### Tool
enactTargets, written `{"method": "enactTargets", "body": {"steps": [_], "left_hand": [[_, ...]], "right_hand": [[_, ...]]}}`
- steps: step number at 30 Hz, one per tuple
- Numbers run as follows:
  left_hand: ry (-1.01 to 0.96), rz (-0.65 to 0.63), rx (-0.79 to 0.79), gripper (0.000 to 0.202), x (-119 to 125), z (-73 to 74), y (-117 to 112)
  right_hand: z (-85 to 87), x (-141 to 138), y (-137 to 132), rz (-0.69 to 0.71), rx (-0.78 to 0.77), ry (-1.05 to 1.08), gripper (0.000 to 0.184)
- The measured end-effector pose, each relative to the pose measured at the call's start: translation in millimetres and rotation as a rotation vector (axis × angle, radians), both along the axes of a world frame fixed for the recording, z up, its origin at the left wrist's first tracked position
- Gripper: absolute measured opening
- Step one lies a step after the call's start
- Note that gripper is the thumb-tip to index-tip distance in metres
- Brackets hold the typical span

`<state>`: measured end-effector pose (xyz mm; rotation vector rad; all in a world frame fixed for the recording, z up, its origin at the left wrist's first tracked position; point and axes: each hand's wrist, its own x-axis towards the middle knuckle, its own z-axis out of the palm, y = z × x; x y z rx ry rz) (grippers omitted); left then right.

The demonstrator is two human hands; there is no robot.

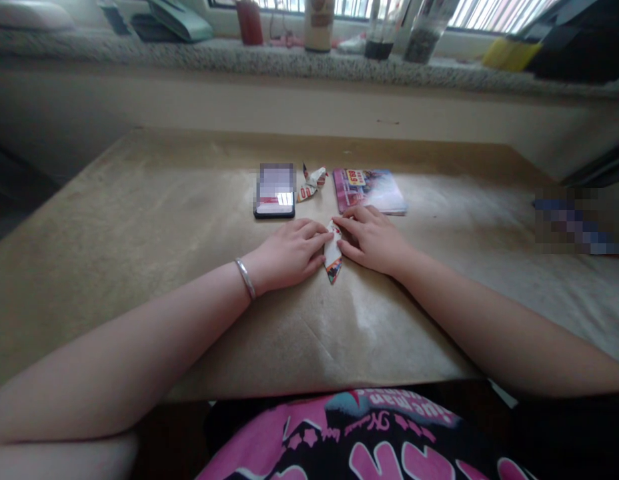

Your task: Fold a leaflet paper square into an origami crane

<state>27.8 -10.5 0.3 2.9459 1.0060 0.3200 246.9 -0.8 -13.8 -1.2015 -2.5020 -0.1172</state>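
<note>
- right between the two hands, a small folded paper [333, 257] lies flat on the table [139, 280]. it is white with bits of red and blue, and its pointy end faces the person.
- the left hand [289, 253] is on the left side of the paper. its fingers [314, 235] lie close side by side, a little bent, and the tips press down on the paper's left edge.
- the right hand [372, 237] is on the right side. its fingers [350, 227] are close side by side too, and the tips press on the top and right edge of the paper.
- no hand is curled round the paper. both just push it flat from above.
- a silver bracelet [245, 278] sits on the left wrist.
- a phone [274, 200] lies just behind the left hand.
- another little folded paper [312, 181] sits beside the phone.
- a pink booklet [369, 190] lies just behind the right hand, and the fingertips nearly touch it.
- far back on the window ledge [214, 59] stand a red bottle [249, 21], a pale jar [318, 23] and a glass jar [422, 37] with something dark in it. i cannot tell what is in the others.
</note>
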Motion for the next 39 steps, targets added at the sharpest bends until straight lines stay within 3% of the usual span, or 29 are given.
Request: {"method": "enactTargets", "body": {"steps": [5,10,20,26,32,39], "left_hand": [[-0.051,-0.012,-0.021,0.035,-2.3,1.1,1.2],[-0.096,-0.032,-0.016,0.022,-6.0,0.6,4.8],[-0.044,-0.098,0.118,0.021,-4.2,1.0,4.7],[-0.101,-0.103,0.066,0.018,-5.5,-1.2,7.4],[-0.122,-0.118,0.047,0.018,-7.8,-1.4,8.2],[-0.089,-0.101,0.084,0.018,-6.7,2.9,4.8]], "right_hand": [[2.5,8.5,-0.6,0.163,-0.001,0.042,0.024],[9.6,12.3,-2.9,0.321,0.089,-0.052,0.023],[22.1,7.9,-9.4,0.368,0.18,-0.33,0.029],[25.5,8.3,-9.5,0.438,0.164,-0.301,0.025],[20.3,6.3,-7.2,0.364,0.127,-0.226,0.023],[5.5,5.4,-2.4,0.263,-0.021,0.095,0.016]]}}
